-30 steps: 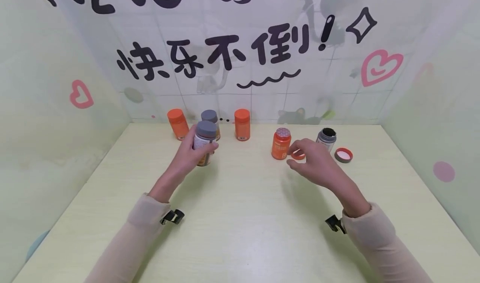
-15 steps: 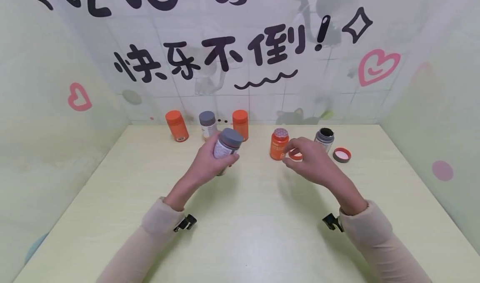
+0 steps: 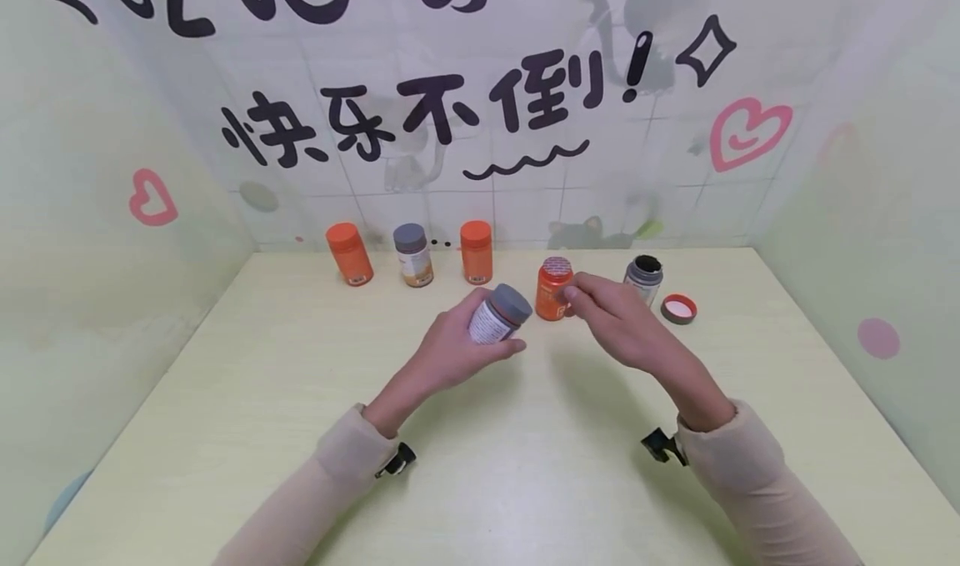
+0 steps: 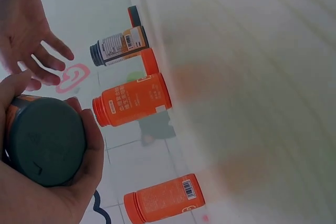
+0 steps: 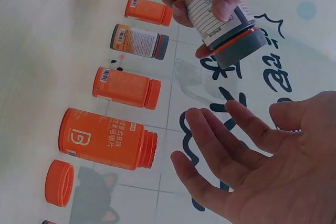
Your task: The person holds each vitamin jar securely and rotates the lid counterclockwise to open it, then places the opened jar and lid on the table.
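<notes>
My left hand (image 3: 450, 345) grips a grey-capped bottle (image 5: 203, 11) with a white and orange label, tilted and held above the table, its cap towards the right. Fingers spread and relaxed, my right hand (image 3: 618, 320) holds nothing; the right wrist view shows the palm facing the held bottle. Just beyond the right hand stands an uncapped orange bottle (image 3: 552, 293) with a printed seal over its mouth. Its orange cap (image 5: 59, 183) lies beside it, hidden behind the hand in the head view.
An uncapped grey bottle (image 3: 645, 278) stands at the right, its red-rimmed grey cap (image 3: 678, 308) lying nearby. Along the back wall stand an orange capped bottle (image 3: 349, 254), a grey-capped bottle (image 3: 414, 257) and another orange capped bottle (image 3: 477, 253).
My left hand has carried the grey-capped bottle rightward and slightly nearer, tilting it more. The right hand stays in nearly the same place, with its fingers turned and opened.
</notes>
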Demonstrator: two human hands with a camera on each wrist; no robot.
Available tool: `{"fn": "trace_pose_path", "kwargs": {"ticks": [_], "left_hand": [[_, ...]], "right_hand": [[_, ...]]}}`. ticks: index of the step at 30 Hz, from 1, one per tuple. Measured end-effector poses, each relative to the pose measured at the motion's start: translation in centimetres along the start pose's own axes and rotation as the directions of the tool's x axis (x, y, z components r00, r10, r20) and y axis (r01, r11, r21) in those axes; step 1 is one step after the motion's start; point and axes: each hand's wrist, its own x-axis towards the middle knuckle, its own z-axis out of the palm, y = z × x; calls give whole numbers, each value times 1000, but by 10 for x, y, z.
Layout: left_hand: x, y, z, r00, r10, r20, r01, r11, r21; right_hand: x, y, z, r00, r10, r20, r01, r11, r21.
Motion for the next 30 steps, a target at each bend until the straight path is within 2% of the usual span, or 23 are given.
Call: {"fn": "trace_pose_path", "kwargs": {"ticks": [3,7,18,26,30], "left_hand": [[-3,0,6,1000,16,-6,-16,999,44],[-5,0,11,1000,20,7,-21,998,51],[-12,4,20,998,48,34,-52,990,135],[-16,8,21,992,120,30,-124,969,214],[-17,10,21,987,160,18,-159,952,261]], "right_hand": [[-1,-3,0,1000,3,11,-4,1000,26],[-2,-7,2,1000,15,28,-15,1000,26],[-10,-18,10,996,23,91,-20,999,-25],[-13,-26,15,993,66,98,-52,989,-137],[-12,-27,18,994,76,85,-62,987,-149]]}}
